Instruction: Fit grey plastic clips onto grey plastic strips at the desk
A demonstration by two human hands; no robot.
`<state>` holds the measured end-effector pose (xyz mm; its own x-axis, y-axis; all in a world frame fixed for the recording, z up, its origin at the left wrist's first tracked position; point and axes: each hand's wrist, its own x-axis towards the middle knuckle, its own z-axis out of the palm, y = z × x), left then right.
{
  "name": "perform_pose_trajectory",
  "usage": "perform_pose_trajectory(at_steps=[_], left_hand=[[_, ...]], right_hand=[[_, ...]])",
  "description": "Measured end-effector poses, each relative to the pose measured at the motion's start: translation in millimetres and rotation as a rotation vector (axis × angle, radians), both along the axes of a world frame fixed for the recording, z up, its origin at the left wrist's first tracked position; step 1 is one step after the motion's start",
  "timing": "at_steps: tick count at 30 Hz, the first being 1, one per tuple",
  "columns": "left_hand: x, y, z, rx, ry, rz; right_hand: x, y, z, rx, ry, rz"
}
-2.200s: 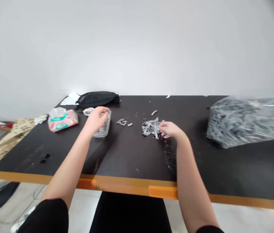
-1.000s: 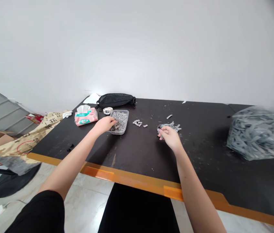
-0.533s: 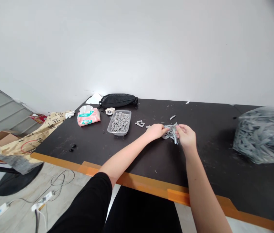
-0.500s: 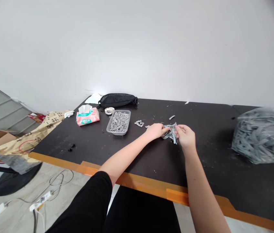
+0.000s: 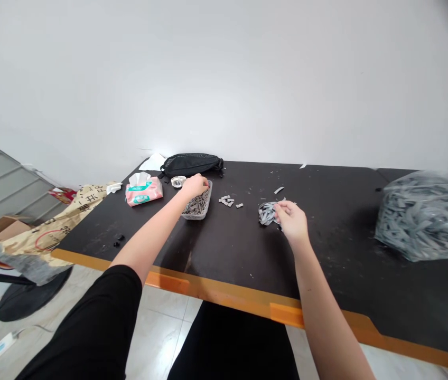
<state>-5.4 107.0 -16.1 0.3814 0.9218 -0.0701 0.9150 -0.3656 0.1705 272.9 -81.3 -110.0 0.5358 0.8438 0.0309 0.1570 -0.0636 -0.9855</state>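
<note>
Pinching grey strips [image 5: 267, 214], right hand [image 5: 293, 220] closed

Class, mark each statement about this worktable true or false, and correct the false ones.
1. The left hand is over the plastic tub. True.
2. The large clear bag is right of the loose pile of grey strips. True.
3. The right hand is touching that bag. False: it is at the pile.
4. The black pouch lies along the table's front edge. False: it lies at the back, near the wall.
5. The tissue pack is left of the tub. True.
</note>
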Motion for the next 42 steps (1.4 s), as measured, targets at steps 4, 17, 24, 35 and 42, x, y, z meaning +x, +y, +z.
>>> perform_pose_trajectory(at_steps=[4,17,24,35,42], left_hand=[[1,7,-2.5,-0.025,0.01,-0.027],[14,-17,14.3,-0.035,-0.176,-0.014],[112,-92,-16.9,-0.219,-0.315,-0.196],[16,-77,21.1,-0.153,-0.051,-0.005],[-39,-53,19.7,-0.2,0.171,0.108]], right_hand=[[-4,-3,2.7,0.0,-0.03,0.021],[-14,-7,10.2,-0.017,-0.096,0.071],[-10,-9,12.5,0.015,-0.089,0.04],[-6,-7,13.1,0.023,-0.064,0.039],[-9,-10,19.2,0.022,-0.06,0.035]])
